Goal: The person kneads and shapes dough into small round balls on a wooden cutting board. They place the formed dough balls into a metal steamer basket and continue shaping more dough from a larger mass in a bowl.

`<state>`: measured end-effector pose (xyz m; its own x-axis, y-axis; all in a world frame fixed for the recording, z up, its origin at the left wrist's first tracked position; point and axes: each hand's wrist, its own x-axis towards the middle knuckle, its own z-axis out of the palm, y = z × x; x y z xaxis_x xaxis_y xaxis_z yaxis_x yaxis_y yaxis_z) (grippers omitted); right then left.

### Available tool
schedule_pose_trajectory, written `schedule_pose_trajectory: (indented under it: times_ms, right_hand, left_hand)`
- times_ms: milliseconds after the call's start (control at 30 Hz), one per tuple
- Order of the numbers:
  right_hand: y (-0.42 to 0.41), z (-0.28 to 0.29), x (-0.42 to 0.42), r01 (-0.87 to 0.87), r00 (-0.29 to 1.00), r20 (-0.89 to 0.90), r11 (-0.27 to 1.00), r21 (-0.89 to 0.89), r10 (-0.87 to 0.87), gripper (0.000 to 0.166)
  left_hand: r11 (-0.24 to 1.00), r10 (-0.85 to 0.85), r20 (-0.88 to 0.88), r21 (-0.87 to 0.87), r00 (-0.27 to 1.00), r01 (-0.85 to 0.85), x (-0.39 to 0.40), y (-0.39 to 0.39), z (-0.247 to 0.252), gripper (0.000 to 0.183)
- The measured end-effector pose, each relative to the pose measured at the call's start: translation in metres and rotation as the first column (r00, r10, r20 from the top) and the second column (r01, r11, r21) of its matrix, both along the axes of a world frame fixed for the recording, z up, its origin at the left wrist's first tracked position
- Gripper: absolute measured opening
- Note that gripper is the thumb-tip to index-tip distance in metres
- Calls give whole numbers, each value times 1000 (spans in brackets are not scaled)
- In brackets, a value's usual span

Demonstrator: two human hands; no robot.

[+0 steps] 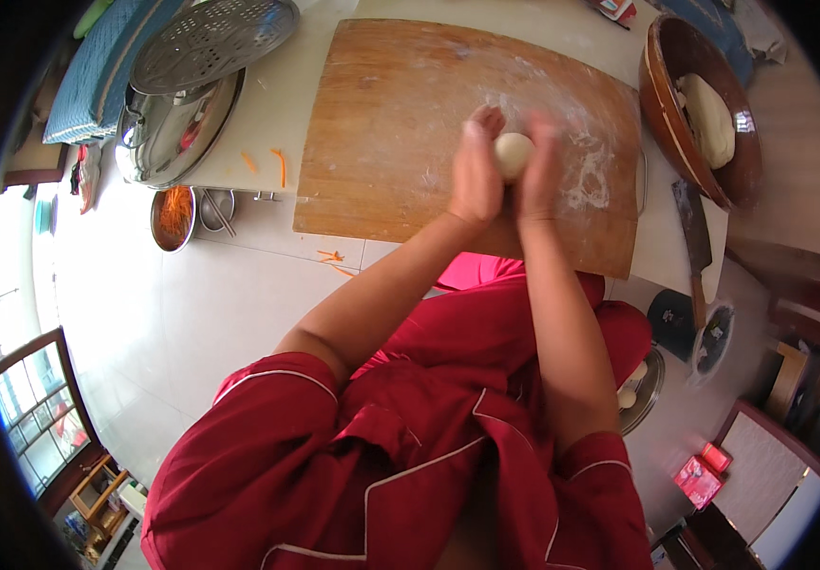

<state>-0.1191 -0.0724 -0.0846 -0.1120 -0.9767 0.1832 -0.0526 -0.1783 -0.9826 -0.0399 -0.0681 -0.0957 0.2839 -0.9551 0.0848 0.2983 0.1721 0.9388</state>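
Observation:
A smooth, round ball of pale dough [513, 154] is between my two palms, over a floured wooden board [381, 128]. My left hand [479, 167] rests against the ball's left side, its fingers pointing away from me. On the other side my right hand [540, 167] is cupped against the dough and its fingertips are blurred. A larger piece of dough [709, 121] lies in a brown bowl [654, 107] beyond the board's right edge. White flour [589, 174] is smeared on the board right of my hands.
A cleaver [693, 231] lies right of the board. Left are a perforated metal steamer plate [214, 46] and a shiny lid [168, 135]. Lower down stand a bowl of shredded carrot [173, 214] and a small metal bowl [217, 206]. A metal pan [649, 399] with dough balls sits at my right.

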Motion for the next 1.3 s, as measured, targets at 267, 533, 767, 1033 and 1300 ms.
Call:
schedule_pose_trajectory:
  times_ms: [267,533,767,1033,1300]
  right_hand:
    - [-2,-8,1,29,999,-34,999,-44,-31,57]
    - [10,-2,-3,-45,864,497,971,233,-79,59]
    - [5,7,-2,5,851,502,959,284,-153,43]
    - [-1,-16,-8,211,963,-147,972,-102,-225,22]
    - [-17,-11,-13,21,987,-153,988,-152,-45,25]
  left_hand:
    - [1000,22,-200,13,980,-20,2,-16,-6,76]
    - [989,-72,-608,59,791,136,3,-29,14,77]
    - [994,-98,-635,-23,766,109,7,-19,20,78]
    - [994,-113,-50,-1,992,113,-18,-7,-2,72]
    - [987,-160,279,59,947,150,-11,-25,-15,77]
